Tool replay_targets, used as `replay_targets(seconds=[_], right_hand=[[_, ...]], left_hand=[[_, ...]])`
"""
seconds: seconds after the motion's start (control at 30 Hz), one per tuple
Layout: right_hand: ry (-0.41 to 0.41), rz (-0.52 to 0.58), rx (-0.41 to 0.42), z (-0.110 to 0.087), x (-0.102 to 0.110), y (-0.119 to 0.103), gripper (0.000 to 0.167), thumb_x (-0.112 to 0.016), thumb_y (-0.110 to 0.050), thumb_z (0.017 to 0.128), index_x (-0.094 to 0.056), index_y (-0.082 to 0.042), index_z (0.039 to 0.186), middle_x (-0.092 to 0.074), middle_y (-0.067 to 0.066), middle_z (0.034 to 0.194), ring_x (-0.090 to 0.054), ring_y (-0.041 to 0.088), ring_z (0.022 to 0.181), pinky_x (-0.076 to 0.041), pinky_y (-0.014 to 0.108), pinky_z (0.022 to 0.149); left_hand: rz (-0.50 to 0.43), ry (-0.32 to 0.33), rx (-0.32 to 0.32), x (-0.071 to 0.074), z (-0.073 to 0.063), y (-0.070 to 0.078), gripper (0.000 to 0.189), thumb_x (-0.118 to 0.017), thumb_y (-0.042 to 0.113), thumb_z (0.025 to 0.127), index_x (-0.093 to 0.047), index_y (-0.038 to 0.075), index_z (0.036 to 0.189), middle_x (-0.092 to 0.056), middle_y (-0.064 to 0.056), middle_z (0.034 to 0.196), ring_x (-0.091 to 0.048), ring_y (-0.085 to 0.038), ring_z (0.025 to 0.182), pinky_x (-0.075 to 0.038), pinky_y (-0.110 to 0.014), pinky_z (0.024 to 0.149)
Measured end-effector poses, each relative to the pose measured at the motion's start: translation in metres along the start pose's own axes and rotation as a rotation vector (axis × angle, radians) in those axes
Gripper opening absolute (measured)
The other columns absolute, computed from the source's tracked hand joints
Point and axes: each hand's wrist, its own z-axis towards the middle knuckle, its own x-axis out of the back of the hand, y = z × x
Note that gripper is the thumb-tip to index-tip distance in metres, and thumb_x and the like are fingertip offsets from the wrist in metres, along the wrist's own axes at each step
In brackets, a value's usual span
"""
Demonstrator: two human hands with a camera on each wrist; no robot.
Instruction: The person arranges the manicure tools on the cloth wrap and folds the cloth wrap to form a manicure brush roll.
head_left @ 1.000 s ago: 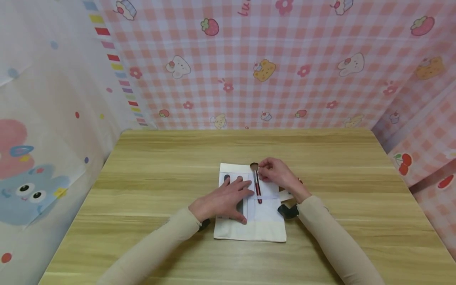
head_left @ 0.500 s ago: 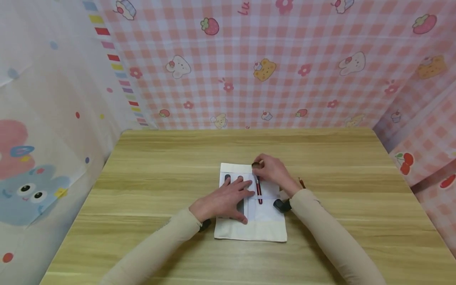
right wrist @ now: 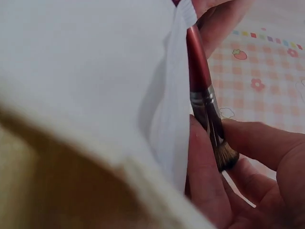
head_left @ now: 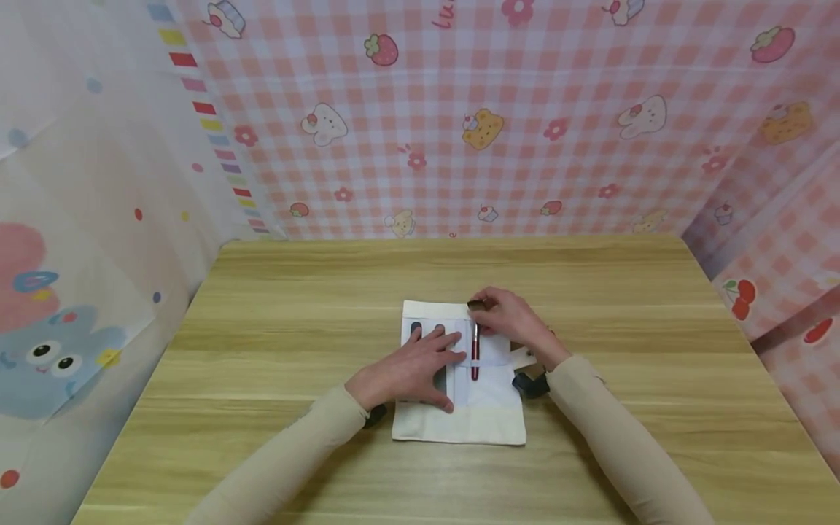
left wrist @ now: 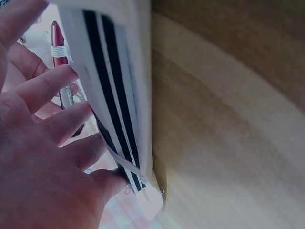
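Lying on the broad wood-grain table point(head_left: 295, 306), the flat cream fabric pouch point(head_left: 459, 426) bears the spread left hand point(head_left: 413, 370); the right hand point(head_left: 508, 317) newly pinches the far end of the slim red-handled brush point(head_left: 475, 346) on its right half, seemingly steering it within the white elastic loop point(head_left: 475, 363).

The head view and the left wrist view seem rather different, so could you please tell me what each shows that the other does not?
Only the head view shows both beige sleeves and the row of coloured blocks printed on the backdrop. Only the left wrist view shows two black strips along the side of the white pouch. Both show the left hand, fingers spread, the red-handled brush under a white band, and the wooden table.
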Motion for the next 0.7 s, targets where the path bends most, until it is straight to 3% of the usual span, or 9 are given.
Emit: replay_targets(seconds=[0.2, 0.47, 0.7], right_hand=[[-0.028, -0.017, 0.040, -0.0010, 0.0002, 0.0028, 0.028, -0.064, -0.013, 0.103, -0.065, 0.000, 0.128, -0.066, 0.016, 0.114, -0.070, 0.021, 0.093, -0.061, 0.032, 0.079], [-0.037, -0.118, 0.098, -0.0048, 0.0032, 0.0080, 0.021, -0.066, -0.016, 0.102, -0.072, -0.002, 0.116, -0.072, 0.010, 0.106, -0.067, 0.019, 0.092, -0.056, 0.032, 0.079], [-0.087, -0.161, 0.126, -0.0092, 0.0050, 0.0082, 0.023, -0.067, -0.016, 0.101, -0.075, -0.003, 0.118, -0.074, 0.009, 0.108, -0.064, 0.018, 0.088, -0.052, 0.031, 0.074]], left_hand=[[0.000, 0.006, -0.002, -0.0008, -0.0006, -0.0010, 0.087, -0.084, 0.054, 0.082, -0.051, 0.019, 0.155, -0.025, -0.004, 0.171, -0.014, -0.031, 0.158, -0.010, -0.058, 0.125], [0.007, 0.012, -0.011, -0.0006, 0.0002, -0.0011, 0.087, -0.085, 0.053, 0.083, -0.051, 0.018, 0.155, -0.025, -0.005, 0.171, -0.015, -0.032, 0.158, -0.012, -0.060, 0.124], [0.009, 0.010, -0.007, -0.0014, 0.0009, -0.0006, 0.087, -0.085, 0.054, 0.082, -0.051, 0.019, 0.155, -0.025, -0.005, 0.171, -0.015, -0.032, 0.158, -0.013, -0.060, 0.124]])
